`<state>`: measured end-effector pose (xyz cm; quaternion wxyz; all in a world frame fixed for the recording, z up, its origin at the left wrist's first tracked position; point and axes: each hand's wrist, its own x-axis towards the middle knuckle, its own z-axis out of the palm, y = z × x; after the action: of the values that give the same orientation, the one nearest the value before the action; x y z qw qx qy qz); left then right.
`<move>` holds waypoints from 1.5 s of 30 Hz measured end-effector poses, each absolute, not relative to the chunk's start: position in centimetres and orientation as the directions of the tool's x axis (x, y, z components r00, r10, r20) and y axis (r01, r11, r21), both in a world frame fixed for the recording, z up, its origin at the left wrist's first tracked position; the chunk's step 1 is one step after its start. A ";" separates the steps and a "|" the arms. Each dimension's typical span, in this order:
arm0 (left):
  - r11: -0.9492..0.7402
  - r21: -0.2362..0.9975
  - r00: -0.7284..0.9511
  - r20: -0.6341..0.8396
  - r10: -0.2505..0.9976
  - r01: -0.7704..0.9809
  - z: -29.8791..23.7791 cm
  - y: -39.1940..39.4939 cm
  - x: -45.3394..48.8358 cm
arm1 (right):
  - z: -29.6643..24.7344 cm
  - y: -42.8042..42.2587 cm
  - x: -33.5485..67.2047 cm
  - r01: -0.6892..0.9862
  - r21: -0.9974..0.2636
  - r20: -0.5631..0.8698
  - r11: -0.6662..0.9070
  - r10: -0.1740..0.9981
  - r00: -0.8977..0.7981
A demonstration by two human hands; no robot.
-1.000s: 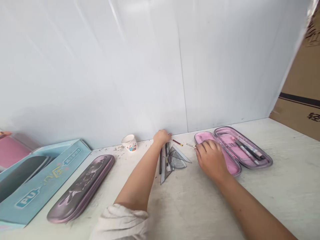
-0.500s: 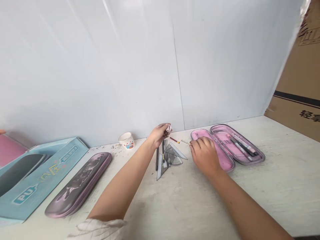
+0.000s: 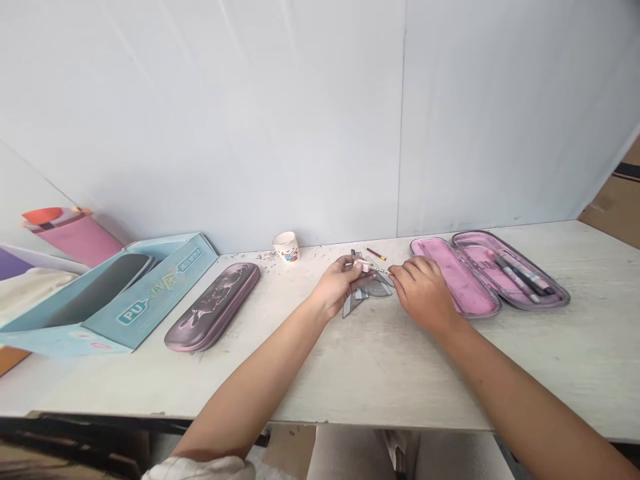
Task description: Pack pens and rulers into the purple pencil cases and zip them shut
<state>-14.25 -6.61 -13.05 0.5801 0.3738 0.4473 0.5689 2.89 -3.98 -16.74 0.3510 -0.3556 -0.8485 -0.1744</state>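
**While the pink case point(image 3: 450, 283) lies open, two hands meet on one pencil point(image 3: 381, 271)**

Where a second ago the left hand point(image 3: 339, 285) reached to the wall at 12 o'clock and closed over something there, it has now come back to mid-table. Its thumb and forefinger are pinched on a pale piece point(image 3: 361, 265), perhaps a cap or an eraser; it is too small to tell. The right hand point(image 3: 425, 292), which lay flat beside the case, now has its fingertips clamped on the patterned pencil, with the other fingers curled. The pale piece sits at the pencil's left end, touching it or just short of it. So the work has gone from fetching to handling with both hands.

Both hands hover just above the set squares point(image 3: 370, 291) on the table point(image 3: 380, 373). A red pencil point(image 3: 375, 254) lies at 12 o'clock and a cup point(image 3: 287, 246) at 11. The case, at 3 o'clock, holds pens point(image 3: 520, 275) in its far half. A closed purple case point(image 3: 213, 307) is at 9 o'clock, with a blue box point(image 3: 150, 300) beyond it.
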 end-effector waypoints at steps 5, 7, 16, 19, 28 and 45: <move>0.018 0.982 -0.012 -0.020 1.000 -0.189 -14.8 -7.6 -13.7 | -17.3 -3.9 2.9 0.691 0.076 0.699 0.718 0.456 -0.551; -0.022 0.988 -0.005 0.021 1.000 -0.153 -15.4 -7.8 -13.5 | -17.4 -3.9 3.0 0.690 0.070 0.705 0.720 0.454 -0.545; -0.207 0.975 0.077 0.201 0.976 0.082 -16.9 -8.2 -14.4 | -16.9 -5.1 2.6 0.691 -0.192 0.613 0.697 0.635 -0.470; -0.242 0.956 0.103 0.227 0.968 0.168 -17.1 -8.2 -14.7 | -16.6 -5.2 2.7 0.674 -0.366 0.474 0.642 0.751 -0.459; -0.256 0.930 0.207 0.204 0.957 0.265 -16.9 -8.5 -14.4 | -16.5 -3.8 4.0 0.403 -0.859 -0.015 0.315 0.772 -0.636; -0.235 0.959 0.138 0.214 0.967 0.158 -16.7 -8.9 -14.2 | -15.1 -5.9 1.9 0.711 0.132 0.484 0.691 0.581 -0.654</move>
<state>-14.24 -8.85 -16.66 0.4234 0.6241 0.4507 0.4776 1.94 -5.94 -15.06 0.2067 -0.3607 -0.8958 -0.1570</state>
